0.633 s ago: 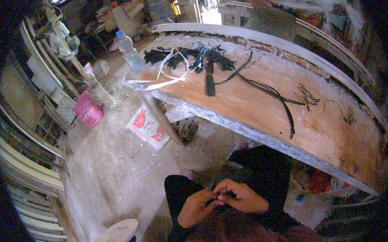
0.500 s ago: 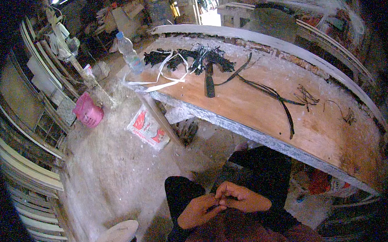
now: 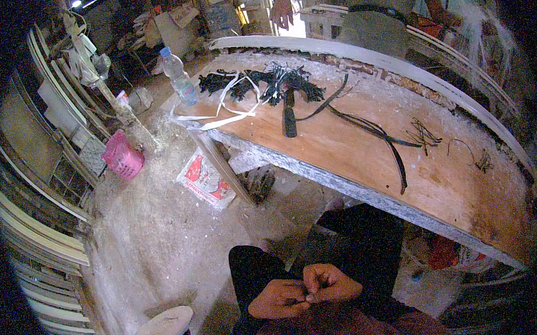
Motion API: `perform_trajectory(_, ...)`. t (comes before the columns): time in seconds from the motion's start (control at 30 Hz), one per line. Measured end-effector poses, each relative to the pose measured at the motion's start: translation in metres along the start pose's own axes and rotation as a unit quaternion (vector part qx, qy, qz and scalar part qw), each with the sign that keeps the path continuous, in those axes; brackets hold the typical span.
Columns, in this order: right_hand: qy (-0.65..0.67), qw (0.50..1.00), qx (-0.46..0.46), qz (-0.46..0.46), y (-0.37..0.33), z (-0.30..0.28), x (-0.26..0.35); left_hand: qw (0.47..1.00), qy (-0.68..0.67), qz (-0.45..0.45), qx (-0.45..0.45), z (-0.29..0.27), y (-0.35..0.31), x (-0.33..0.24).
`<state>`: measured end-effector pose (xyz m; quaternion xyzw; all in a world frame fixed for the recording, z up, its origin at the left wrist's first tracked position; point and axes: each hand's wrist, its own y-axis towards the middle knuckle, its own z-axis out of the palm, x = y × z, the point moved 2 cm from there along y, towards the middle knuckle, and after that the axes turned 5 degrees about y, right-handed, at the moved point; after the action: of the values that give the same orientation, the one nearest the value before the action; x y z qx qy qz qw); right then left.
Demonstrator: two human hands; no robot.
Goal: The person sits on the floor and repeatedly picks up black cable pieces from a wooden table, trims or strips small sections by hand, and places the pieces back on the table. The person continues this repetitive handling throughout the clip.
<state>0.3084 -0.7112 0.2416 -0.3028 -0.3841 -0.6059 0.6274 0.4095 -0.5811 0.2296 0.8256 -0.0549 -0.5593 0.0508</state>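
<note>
In front of the workbench (image 3: 340, 152), our left hand (image 3: 279, 299) and right hand (image 3: 332, 284) meet, fingers curled nearly closed; whether they pinch anything small, we cannot tell. Black strips (image 3: 400, 171) lie on the workbench. At its left end stands 1 clear capped bottle (image 3: 176, 74), contents unclear; left of the workbench, 1 pink container (image 3: 124, 157), contents hidden from us.

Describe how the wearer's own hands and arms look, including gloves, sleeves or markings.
The left hand and right hand are both bare, with no gloves and no cables or clear markings visible. The sleeves look dark, but shadow blurs their cuffs and exact colour. The top appears dark reddish-brown. Anything as small as a ring is too fine to tell.
</note>
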Motion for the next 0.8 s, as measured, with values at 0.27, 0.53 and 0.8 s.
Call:
perform_trajectory(0.27,0.063,0.998,-0.010,-0.009,-0.003,-0.010,0.004,0.998,-0.043,0.036,-0.033,0.002,0.004,0.005)
perform_trajectory(0.53,-0.070,0.997,-0.033,-0.005,0.004,-0.011,0.004,0.985,0.034,-0.087,-0.146,-0.007,0.014,-0.014)
perform_trajectory(0.8,0.026,0.997,-0.010,0.072,0.000,-0.008,0.006,0.998,0.025,-0.032,-0.048,-0.005,0.011,-0.010)
